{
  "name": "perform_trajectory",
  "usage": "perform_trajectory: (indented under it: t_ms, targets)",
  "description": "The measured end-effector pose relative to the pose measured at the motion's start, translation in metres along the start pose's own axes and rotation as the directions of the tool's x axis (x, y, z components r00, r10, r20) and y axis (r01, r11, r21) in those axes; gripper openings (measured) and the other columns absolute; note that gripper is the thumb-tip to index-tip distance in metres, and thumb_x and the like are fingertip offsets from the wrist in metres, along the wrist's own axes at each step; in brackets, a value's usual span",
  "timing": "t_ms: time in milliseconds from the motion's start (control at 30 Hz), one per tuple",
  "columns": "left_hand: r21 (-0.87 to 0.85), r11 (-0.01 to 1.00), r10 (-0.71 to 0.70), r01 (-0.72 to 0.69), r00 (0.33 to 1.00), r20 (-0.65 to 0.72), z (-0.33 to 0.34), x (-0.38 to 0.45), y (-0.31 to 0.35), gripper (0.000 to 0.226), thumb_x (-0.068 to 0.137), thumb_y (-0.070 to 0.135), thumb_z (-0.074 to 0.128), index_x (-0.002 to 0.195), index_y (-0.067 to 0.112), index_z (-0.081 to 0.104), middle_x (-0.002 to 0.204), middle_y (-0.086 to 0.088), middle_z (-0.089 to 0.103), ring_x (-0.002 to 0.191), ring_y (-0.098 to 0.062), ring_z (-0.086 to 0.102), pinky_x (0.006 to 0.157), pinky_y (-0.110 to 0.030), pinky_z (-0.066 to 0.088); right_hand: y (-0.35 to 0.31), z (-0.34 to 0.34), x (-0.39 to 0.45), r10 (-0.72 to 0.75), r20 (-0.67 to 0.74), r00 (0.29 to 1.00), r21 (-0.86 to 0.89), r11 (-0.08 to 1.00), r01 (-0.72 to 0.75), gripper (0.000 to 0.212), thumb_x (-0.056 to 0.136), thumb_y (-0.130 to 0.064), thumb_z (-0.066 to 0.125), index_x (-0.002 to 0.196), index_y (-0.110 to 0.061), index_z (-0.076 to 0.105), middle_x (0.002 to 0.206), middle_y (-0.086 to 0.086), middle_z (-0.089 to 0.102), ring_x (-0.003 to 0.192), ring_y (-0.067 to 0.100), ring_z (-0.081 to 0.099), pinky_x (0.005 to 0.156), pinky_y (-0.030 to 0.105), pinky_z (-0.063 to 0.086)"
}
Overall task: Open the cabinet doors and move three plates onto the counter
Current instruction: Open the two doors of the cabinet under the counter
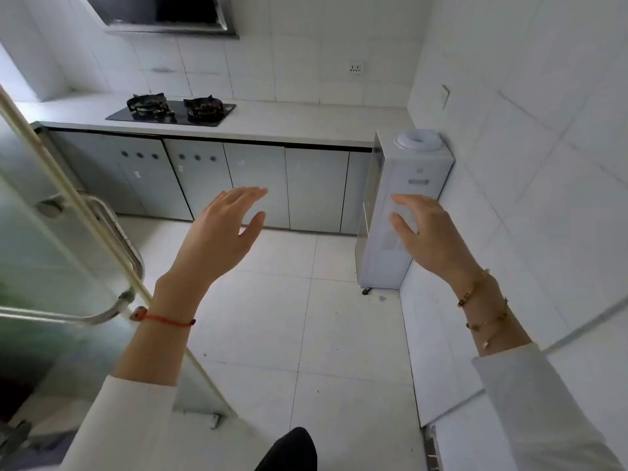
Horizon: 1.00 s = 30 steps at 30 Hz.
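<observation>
Cabinet doors [255,185] under the table [272,125] are all shut, so the plates, presumably inside, are hidden. Both hands hang in mid-air well short of the doors, fingers spread and holding nothing: the left hand [221,232] before the middle doors, the right hand [428,232] before the water dispenser [407,185] beside them, seemingly ready to reach.

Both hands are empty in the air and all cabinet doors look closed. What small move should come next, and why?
Probably step closer and reach the left hand to a cabinet door. Both it and the right hand are open and hold nothing, the doors look shut, and no plates show on the counter.
</observation>
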<state>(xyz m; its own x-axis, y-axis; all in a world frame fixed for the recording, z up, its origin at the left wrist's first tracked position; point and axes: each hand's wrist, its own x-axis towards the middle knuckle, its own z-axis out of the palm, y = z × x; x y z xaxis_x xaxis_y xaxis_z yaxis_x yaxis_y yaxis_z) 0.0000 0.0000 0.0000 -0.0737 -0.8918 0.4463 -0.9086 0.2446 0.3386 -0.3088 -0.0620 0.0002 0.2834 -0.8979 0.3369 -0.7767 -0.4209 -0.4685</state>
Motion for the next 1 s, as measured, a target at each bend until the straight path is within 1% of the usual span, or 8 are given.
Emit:
perform_trajectory:
  t_ms: [67, 200, 333, 433, 600, 733, 867, 1000]
  targets:
    - [-0.019, 1.0, -0.014, 0.014, 1.0, -0.01, 0.005, 0.005, -0.004, 0.041, 0.1, 0.025, 0.049, 0.14, 0.015, 0.049, 0.142, 0.0, 0.054, 0.13, -0.019, 0.051, 0.114, -0.042, 0.037, 0.002, 0.006, 0.007, 0.0, -0.006, 1.0, 0.006, 1.0, 0.0, 0.042, 0.099, -0.026, 0.046, 0.137, -0.009, 0.048, 0.138, 0.009, 0.053, 0.135, 0.021, 0.041, 0.114, 0.04, 0.035]
    - [-0.013, 0.999, -0.044, 0.044, 0.999, 0.006, 0.02, 0.011, -0.016, 0.04, 0.099, 0.024, 0.049, 0.139, 0.015, 0.051, 0.139, 0.0, 0.056, 0.128, -0.019, 0.052, 0.113, -0.042, 0.038, 0.007, 0.027, 0.024, 0.001, 0.044, 0.999, 0.004, 1.0, -0.002, 0.042, 0.099, -0.026, 0.046, 0.137, -0.009, 0.047, 0.138, 0.01, 0.053, 0.134, 0.022, 0.041, 0.114, 0.039, 0.034]
    - [-0.001, 0.996, -0.085, 0.085, 0.996, 0.009, 0.037, 0.026, -0.037, 0.04, 0.099, 0.024, 0.05, 0.138, 0.016, 0.052, 0.138, 0.001, 0.056, 0.126, -0.019, 0.054, 0.111, -0.041, 0.04, 0.012, 0.053, 0.051, 0.003, 0.074, 0.997, 0.004, 1.0, -0.003, 0.043, 0.099, -0.027, 0.045, 0.137, -0.009, 0.047, 0.139, 0.01, 0.052, 0.135, 0.022, 0.04, 0.114, 0.041, 0.034]
    - [0.001, 0.994, -0.114, 0.114, 0.993, 0.014, 0.05, 0.042, -0.055, 0.039, 0.099, 0.024, 0.05, 0.137, 0.015, 0.052, 0.138, 0.0, 0.057, 0.126, -0.02, 0.053, 0.111, -0.042, 0.039, 0.016, 0.074, 0.077, 0.005, 0.089, 0.996, 0.013, 1.0, -0.006, 0.042, 0.099, -0.027, 0.046, 0.138, -0.009, 0.047, 0.139, 0.01, 0.052, 0.136, 0.022, 0.039, 0.115, 0.04, 0.033]
    - [-0.012, 0.985, -0.17, 0.17, 0.985, 0.034, 0.066, 0.09, -0.096, 0.039, 0.098, 0.022, 0.051, 0.137, 0.015, 0.053, 0.138, -0.001, 0.057, 0.126, -0.021, 0.053, 0.11, -0.044, 0.04, 0.018, 0.106, 0.14, 0.002, 0.121, 0.993, 0.026, 1.0, -0.006, 0.043, 0.099, -0.026, 0.045, 0.138, -0.009, 0.046, 0.14, 0.009, 0.051, 0.136, 0.021, 0.039, 0.115, 0.036, 0.032]
    - [-0.018, 0.982, -0.188, 0.188, 0.982, 0.022, 0.072, 0.137, -0.133, 0.039, 0.099, 0.023, 0.051, 0.137, 0.015, 0.052, 0.138, -0.002, 0.057, 0.128, -0.021, 0.052, 0.112, -0.045, 0.039, 0.015, 0.127, 0.204, -0.012, 0.118, 0.993, 0.045, 0.999, 0.007, 0.043, 0.099, -0.027, 0.046, 0.138, -0.009, 0.047, 0.141, 0.009, 0.05, 0.136, 0.021, 0.039, 0.115, 0.033, 0.03]
    - [-0.018, 0.981, -0.193, 0.193, 0.981, 0.031, 0.081, 0.183, -0.164, 0.04, 0.099, 0.022, 0.051, 0.138, 0.014, 0.052, 0.139, -0.002, 0.056, 0.131, -0.021, 0.05, 0.112, -0.045, 0.038, 0.015, 0.148, 0.26, -0.027, 0.106, 0.994, 0.05, 0.999, 0.022, 0.042, 0.099, -0.027, 0.045, 0.138, -0.011, 0.047, 0.141, 0.007, 0.05, 0.137, 0.02, 0.038, 0.116, 0.036, 0.031]
    - [-0.017, 0.981, -0.194, 0.195, 0.98, 0.052, 0.093, 0.218, -0.189, 0.041, 0.099, 0.023, 0.05, 0.139, 0.015, 0.051, 0.141, 0.0, 0.055, 0.132, -0.018, 0.049, 0.114, -0.042, 0.036, 0.02, 0.169, 0.301, -0.022, 0.123, 0.992, 0.057, 0.998, 0.015, 0.042, 0.099, -0.027, 0.045, 0.138, -0.01, 0.046, 0.141, 0.007, 0.05, 0.137, 0.02, 0.038, 0.116, 0.036, 0.031]
